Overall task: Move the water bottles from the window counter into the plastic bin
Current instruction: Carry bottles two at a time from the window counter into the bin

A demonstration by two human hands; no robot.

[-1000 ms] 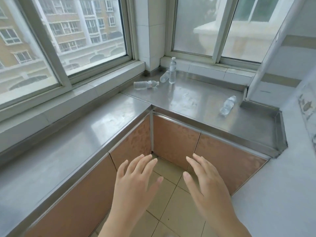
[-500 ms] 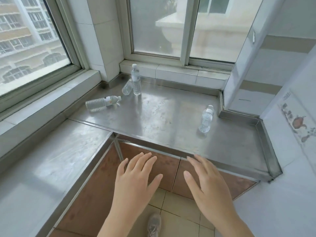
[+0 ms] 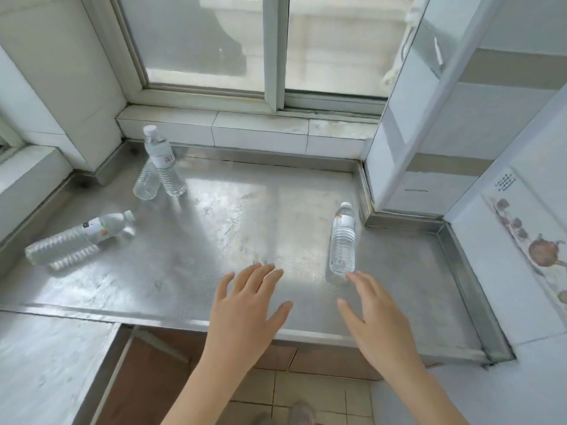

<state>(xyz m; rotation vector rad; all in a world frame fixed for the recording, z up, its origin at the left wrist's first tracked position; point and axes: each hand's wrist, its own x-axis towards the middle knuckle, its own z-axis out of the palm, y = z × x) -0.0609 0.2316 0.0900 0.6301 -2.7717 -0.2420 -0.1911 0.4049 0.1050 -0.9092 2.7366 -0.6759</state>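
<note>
Several clear water bottles sit on the steel window counter point(image 3: 233, 228). One bottle point(image 3: 343, 240) lies at the right, its base just beyond my right hand's fingertips. An upright bottle point(image 3: 162, 162) stands at the back left, with another bottle point(image 3: 148, 183) lying behind it. A fourth bottle point(image 3: 76, 239) lies on its side at the far left. My left hand point(image 3: 245, 311) hovers open over the counter's front. My right hand point(image 3: 376, 320) is open too, fingers stretched toward the right bottle. No plastic bin is in view.
Windows point(image 3: 276, 44) and a tiled sill point(image 3: 254, 130) back the counter. A white wall panel point(image 3: 408, 124) rises at the right, with a raised steel lip point(image 3: 469, 286) along that edge. A lower counter point(image 3: 46, 369) runs to the left. Tiled floor point(image 3: 306, 394) lies below.
The view has moved closer to the counter. Both open hands have advanced from over the cabinet front to above the steel top, the right one nearing the right bottle.
</note>
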